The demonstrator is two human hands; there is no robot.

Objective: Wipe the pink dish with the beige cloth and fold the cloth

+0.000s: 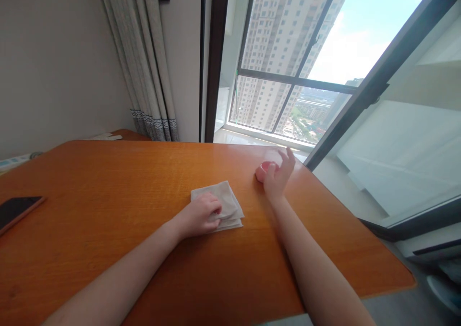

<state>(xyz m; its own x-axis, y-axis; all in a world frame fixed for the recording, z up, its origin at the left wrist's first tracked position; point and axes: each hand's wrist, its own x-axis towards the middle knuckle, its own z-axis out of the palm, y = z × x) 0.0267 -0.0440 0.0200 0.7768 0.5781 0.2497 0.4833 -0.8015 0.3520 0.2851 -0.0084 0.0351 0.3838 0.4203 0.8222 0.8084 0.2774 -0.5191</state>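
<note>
A folded pale grey cloth [227, 199] lies on the wooden table near its middle. My left hand [203, 214] rests on the cloth's left part, its fingers curled in and closed on the fabric. Farther off and to the right stands a small pink bowl [261, 172], upright on the table. Just to the right of the bowl is my right hand [279, 179], its fingers raised and apart. The thumb overlaps the bowl's right edge in view; whether it touches the rim I cannot tell.
The orange-brown wooden table [118, 187] has its far edge toward a large window [295, 81]. A phone [18, 211] lies at the left. A grey curtain [144, 62] hangs behind the table. The table's right edge slants toward me, with floor beyond.
</note>
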